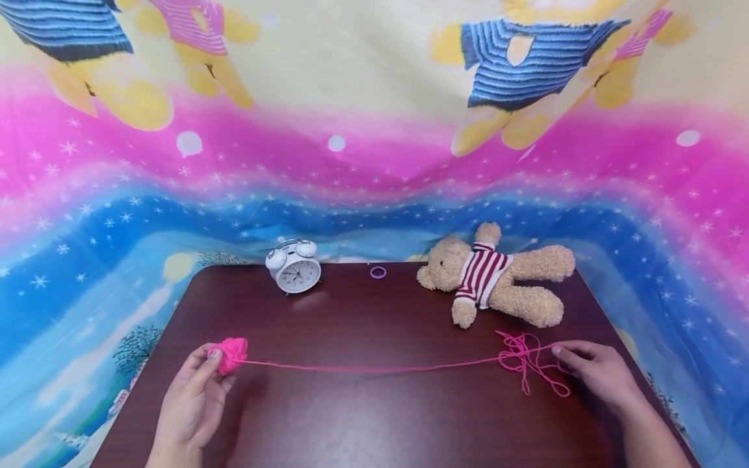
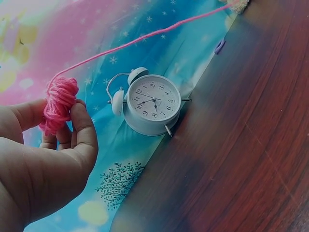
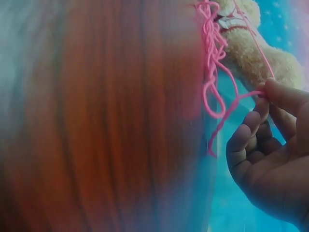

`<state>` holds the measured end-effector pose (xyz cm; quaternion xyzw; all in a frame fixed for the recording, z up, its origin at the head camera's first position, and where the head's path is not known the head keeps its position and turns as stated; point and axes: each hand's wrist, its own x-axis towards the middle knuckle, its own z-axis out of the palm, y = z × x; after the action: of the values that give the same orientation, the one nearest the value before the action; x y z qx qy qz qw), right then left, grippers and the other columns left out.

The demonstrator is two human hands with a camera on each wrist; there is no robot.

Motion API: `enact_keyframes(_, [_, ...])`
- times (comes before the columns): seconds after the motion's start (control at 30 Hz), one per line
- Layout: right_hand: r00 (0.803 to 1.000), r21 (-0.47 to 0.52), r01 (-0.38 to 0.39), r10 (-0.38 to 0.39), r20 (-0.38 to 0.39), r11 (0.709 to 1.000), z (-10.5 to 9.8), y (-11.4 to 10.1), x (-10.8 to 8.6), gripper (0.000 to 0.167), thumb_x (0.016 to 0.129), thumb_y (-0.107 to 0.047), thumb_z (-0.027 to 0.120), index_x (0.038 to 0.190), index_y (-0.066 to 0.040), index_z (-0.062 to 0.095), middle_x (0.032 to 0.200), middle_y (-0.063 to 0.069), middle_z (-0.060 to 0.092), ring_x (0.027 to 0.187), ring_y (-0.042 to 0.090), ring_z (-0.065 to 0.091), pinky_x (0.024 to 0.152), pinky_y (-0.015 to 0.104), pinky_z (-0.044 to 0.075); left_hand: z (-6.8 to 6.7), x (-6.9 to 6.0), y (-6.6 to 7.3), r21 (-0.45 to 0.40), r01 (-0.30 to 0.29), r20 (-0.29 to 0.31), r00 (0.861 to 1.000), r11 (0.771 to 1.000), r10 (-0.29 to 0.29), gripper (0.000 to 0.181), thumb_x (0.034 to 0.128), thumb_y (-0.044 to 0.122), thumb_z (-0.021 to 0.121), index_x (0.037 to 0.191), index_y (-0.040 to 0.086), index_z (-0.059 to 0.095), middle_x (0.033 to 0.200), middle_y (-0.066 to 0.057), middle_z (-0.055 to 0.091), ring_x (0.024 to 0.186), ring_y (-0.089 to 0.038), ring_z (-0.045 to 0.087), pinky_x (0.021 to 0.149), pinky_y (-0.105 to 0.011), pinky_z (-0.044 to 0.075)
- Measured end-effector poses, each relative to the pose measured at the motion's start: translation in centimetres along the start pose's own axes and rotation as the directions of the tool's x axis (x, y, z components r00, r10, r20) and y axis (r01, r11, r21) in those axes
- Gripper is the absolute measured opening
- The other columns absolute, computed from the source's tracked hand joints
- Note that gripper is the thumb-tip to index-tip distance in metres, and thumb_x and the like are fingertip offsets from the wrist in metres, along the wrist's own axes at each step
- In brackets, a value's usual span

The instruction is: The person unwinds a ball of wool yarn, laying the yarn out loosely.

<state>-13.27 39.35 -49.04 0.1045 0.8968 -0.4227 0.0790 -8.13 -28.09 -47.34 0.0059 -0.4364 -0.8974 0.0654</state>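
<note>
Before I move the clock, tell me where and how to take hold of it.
I'd take the clock by the thin handle arching over its two bells, coming from above: it stands on its feet, so the handle sits on top. The left hand is nearer but holds the pink yarn, so it would likely need freeing first.

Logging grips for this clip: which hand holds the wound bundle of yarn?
The left hand, which grips the compact pink bundle; the right hand instead pinches loose, looping yarn.
</note>
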Motion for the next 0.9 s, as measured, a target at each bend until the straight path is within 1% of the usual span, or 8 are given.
enact_keyframes(0.07, [1.0,-0.014,0.009,-0.009,0.01,1.0,0.3,-0.2,0.1,0.056,0.097,-0.051,0.07,0.128,-0.005,0.072,0.112,0.008,0.073,0.087,0.014,0.067,0.069,0.029,0.054,0.1,0.0,-0.1,0.008,0.002,0.0,1.0,1.0,-0.002,0.02,0.1097,0.002,0.043,0.114,0.011,0.06,0.113,-0.003,0.07,0.103,-0.014,0.07,0.084,-0.027,0.054])
enact_keyframes(0.17, [0.999,-0.072,0.051,-0.05,0.019,0.996,0.7,-0.6,0.2,0.051,0.097,-0.051,0.07,0.125,-0.009,0.075,0.116,0.008,0.073,0.096,0.014,0.065,0.072,0.028,0.052,0.2,0.1,-0.2,0.024,0.006,-0.005,1.0,1.0,-0.006,0.019,0.1098,0.002,0.043,0.115,0.012,0.059,0.112,-0.002,0.069,0.102,-0.013,0.069,0.084,-0.027,0.053])
enact_keyframes(0.3, [0.992,-0.169,0.127,-0.123,0.036,0.977,1.4,-1.1,0.3,0.044,0.097,-0.051,0.069,0.122,-0.015,0.078,0.125,0.01,0.072,0.116,0.026,0.062,0.082,0.032,0.052,0.4,0.3,-0.3,0.046,0.019,-0.024,1.0,0.999,-0.018,0.019,0.1099,0.003,0.044,0.114,0.014,0.059,0.112,-0.001,0.068,0.101,-0.012,0.068,0.083,-0.026,0.053])
enact_keyframes(0.37, [0.988,-0.196,0.151,-0.144,0.049,0.969,1.7,-1.4,0.3,0.042,0.097,-0.049,0.07,0.121,-0.016,0.078,0.127,0.011,0.072,0.118,0.03,0.062,0.084,0.035,0.051,0.5,0.4,-0.4,0.053,0.027,-0.026,0.999,0.998,-0.025,0.019,0.11,0.004,0.044,0.114,0.014,0.059,0.112,-0.001,0.068,0.102,-0.012,0.068,0.084,-0.027,0.053])
enact_keyframes(0.47, [0.987,-0.193,0.157,-0.145,0.076,0.969,2.0,-1.8,0.4,0.04,0.096,-0.046,0.072,0.122,-0.016,0.077,0.122,0.01,0.073,0.103,0.024,0.064,0.078,0.032,0.049,0.7,0.5,-0.6,0.062,0.037,-0.021,0.999,0.997,-0.035,0.018,0.11,0.004,0.044,0.114,0.014,0.059,0.113,-0.001,0.067,0.105,-0.012,0.068,0.085,-0.027,0.053])
enact_keyframes(0.6, [0.987,-0.154,0.143,-0.13,0.093,0.978,2.4,-2.2,0.5,0.041,0.096,-0.042,0.074,0.125,-0.013,0.075,0.113,0.004,0.075,0.084,0.015,0.059,0.069,0.027,0.045,1.0,0.6,-0.7,0.079,0.042,-0.013,0.999,0.996,-0.041,0.017,0.1101,0.004,0.044,0.113,0.014,0.058,0.114,-0.001,0.068,0.107,-0.013,0.069,0.086,-0.026,0.054])
enact_keyframes(0.77, [0.985,-0.13,0.153,-0.142,0.094,0.98,2.8,-3.1,0.2,0.041,0.096,-0.037,0.075,0.127,-0.01,0.074,0.098,0.002,0.074,0.071,0.012,0.056,0.06,0.028,0.044,1.5,0.8,-1.0,0.104,0.049,-0.012,0.999,0.993,-0.048,0.017,0.1101,0.005,0.045,0.113,0.015,0.058,0.113,-0.001,0.069,0.105,-0.013,0.069,0.086,-0.026,0.053])
enact_keyframes(0.9, [0.982,-0.119,0.174,-0.163,0.096,0.978,3.4,-4.0,-0.2,0.04,0.095,-0.036,0.076,0.125,-0.01,0.075,0.091,0.001,0.073,0.068,0.011,0.056,0.058,0.028,0.044,1.9,1.0,-1.4,0.111,0.059,-0.016,0.998,0.992,-0.058,0.016,0.1099,0.005,0.046,0.113,0.015,0.058,0.114,-0.001,0.069,0.107,-0.014,0.07,0.088,-0.027,0.054])
